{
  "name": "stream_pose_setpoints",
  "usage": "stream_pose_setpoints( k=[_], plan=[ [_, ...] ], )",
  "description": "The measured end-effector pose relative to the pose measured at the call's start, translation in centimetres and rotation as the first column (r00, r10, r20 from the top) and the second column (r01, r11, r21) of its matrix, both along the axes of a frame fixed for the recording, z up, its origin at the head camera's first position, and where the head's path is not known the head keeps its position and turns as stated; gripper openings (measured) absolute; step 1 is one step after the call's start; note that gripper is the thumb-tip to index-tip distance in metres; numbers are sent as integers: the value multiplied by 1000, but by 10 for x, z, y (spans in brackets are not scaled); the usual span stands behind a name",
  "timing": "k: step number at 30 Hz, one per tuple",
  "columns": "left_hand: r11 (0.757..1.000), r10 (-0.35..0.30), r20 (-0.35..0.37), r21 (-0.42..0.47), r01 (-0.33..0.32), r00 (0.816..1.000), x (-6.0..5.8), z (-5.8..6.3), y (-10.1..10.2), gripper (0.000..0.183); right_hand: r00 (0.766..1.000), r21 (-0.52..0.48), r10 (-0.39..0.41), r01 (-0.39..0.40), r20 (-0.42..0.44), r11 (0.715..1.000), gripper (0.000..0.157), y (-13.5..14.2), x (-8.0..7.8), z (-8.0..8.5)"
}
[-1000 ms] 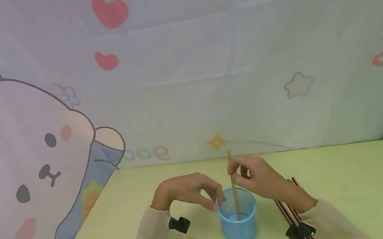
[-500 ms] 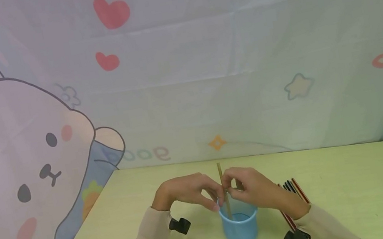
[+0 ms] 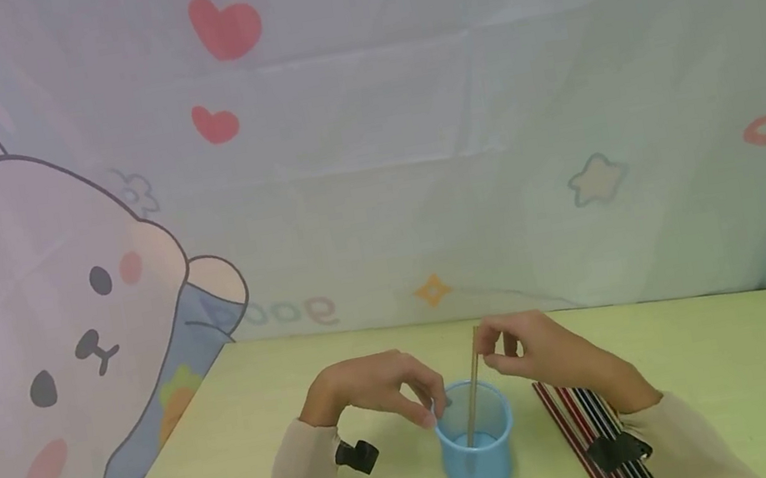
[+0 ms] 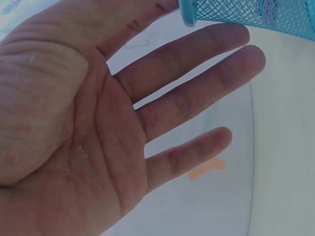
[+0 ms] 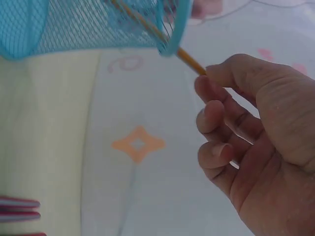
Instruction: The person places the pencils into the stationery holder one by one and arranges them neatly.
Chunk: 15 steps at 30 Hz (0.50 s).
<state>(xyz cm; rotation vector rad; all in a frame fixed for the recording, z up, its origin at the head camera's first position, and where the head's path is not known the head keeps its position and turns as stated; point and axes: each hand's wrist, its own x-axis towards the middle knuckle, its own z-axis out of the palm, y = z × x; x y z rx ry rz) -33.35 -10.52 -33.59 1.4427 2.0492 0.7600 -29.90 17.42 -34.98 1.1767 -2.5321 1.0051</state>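
A blue mesh pen holder [image 3: 478,470] stands upright on the table, its round opening facing up. At its left side my left hand [image 3: 380,383] pinches the rim between thumb and index finger; the other fingers [image 4: 184,101] stretch out straight in the left wrist view. My right hand [image 3: 536,344] pinches the top end of a thin yellow pencil-like stick [image 3: 472,400] between thumb and index finger. The stick leans to the right, with its lower part inside the holder. The right wrist view shows the stick [image 5: 189,60] crossing the rim, the remaining right fingers loosely curled.
Right of the holder, several long thin sticks [image 3: 566,411], dark red, black and pale, lie side by side, partly under the right wrist. The pale yellow-green table [image 3: 724,368] reaches back to a printed cloth [image 3: 379,214].
The right hand with the stick first moved left and down toward the left hand, then back right, and the stick now tilts right. The left hand and holder have stayed nearly still.
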Motion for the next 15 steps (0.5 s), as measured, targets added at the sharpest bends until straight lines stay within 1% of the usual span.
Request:
stream_pose_setpoints(
  k=[4, 6, 8, 11, 13, 15],
  plan=[
    [1000, -6, 5, 2, 6, 1000, 1, -1, 2, 6, 995, 64, -32, 26, 90, 998, 13, 19, -1, 1],
    [1000, -3, 3, -4, 3, 1000, 2, -2, 3, 6, 990, 98, -30, 16, 137, 995, 13, 28, -2, -1],
    [1000, 3, -2, -7, -3, 1000, 3, -1, 3, 6, 981, 133, -16, -10, 192, 991, 13, 35, -4, -2],
    [1000, 12, -12, -13, -13, 1000, 3, 2, 3, 6, 958, 183, 5, -60, 285, 981, 12, 41, -6, -5],
    [1000, 17, -15, -15, -18, 1000, 4, 3, 3, 5, 937, 213, 3, -82, 350, 974, 13, 44, -8, -9],
    [1000, 19, -9, -17, -19, 1000, 5, 2, 2, 5, 919, 234, -5, -95, 395, 968, 15, 45, -9, -14]
  ],
)
